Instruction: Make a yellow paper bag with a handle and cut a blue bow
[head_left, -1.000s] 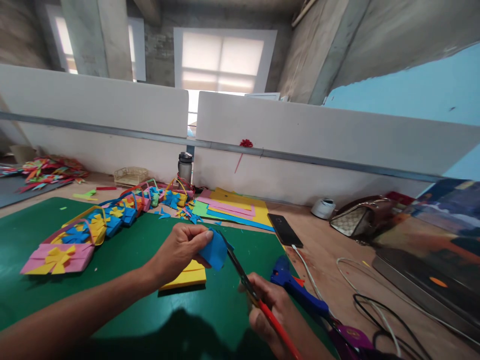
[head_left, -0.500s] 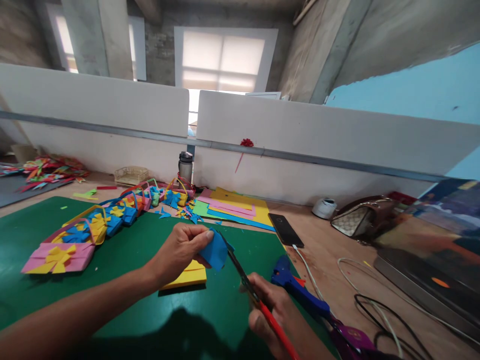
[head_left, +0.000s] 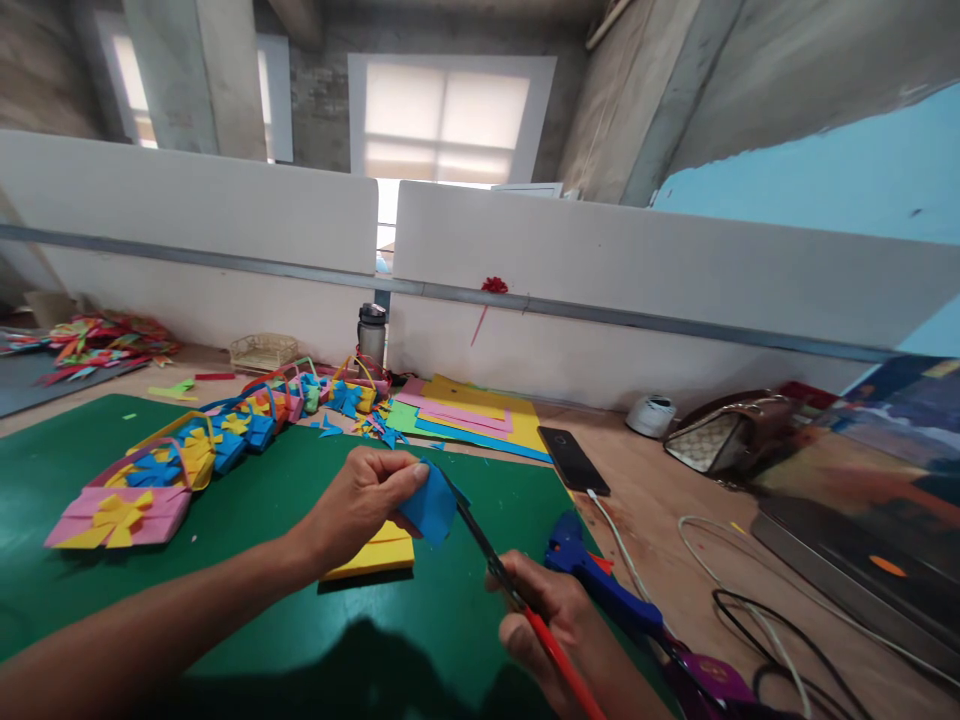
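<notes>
Between the thumb and fingers of my left hand (head_left: 379, 488) is a piece of blue paper (head_left: 430, 508), raised over the green mat (head_left: 450, 620). My right hand (head_left: 551, 605) grips scissors (head_left: 551, 640) with red handles, and their dark blades lie at the paper's right edge. A folded yellow paper piece (head_left: 371, 555) rests on the mat below my left hand, partly covered by it. To the right of my right hand lies a blue glue gun (head_left: 600, 580). On the left, a row of small paper baskets with bows, the nearest a pink basket (head_left: 120, 515), runs toward the back.
Coloured paper sheets (head_left: 480, 410) and a phone (head_left: 574, 460) with a white cable lie behind the hands. A bottle (head_left: 371, 335) stands by the partition. At right are a handbag (head_left: 727, 435), a white roll (head_left: 649, 416) and loose cables. Paper scraps (head_left: 105, 345) are heaped far left.
The scissor blades look closer together than half a second ago, at the same paper edge. My left hand and the blue paper have barely moved.
</notes>
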